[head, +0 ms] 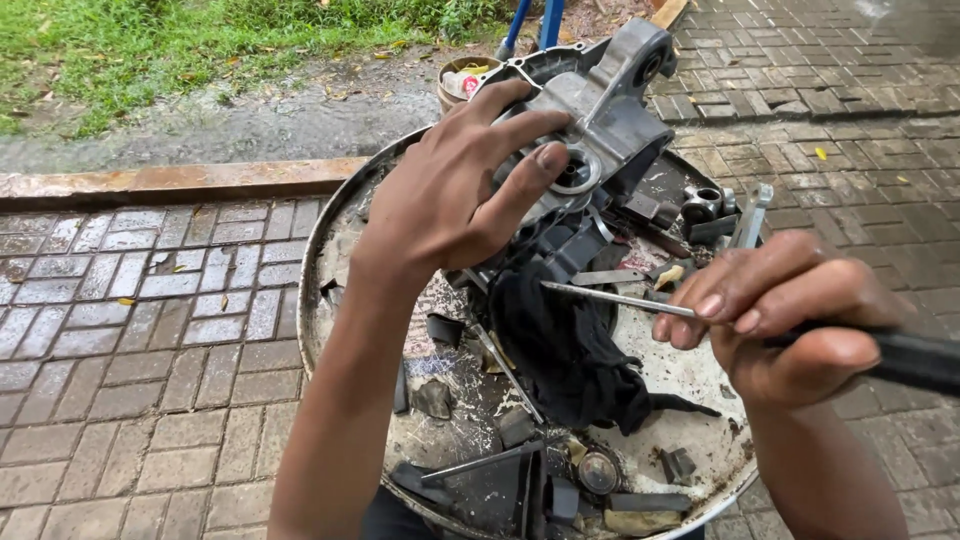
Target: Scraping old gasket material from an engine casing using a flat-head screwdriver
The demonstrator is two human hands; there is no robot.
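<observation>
left hand (450, 195) fingers spread, pressing grey engine casing (600, 120) tilted at far rim of round tray (320, 250) | right hand (790, 315) clamped on screwdriver (620, 298), tip short of casing | prying seemingly not begun | black rag (565, 350), loose metal parts (560, 480) crowd beneath
</observation>
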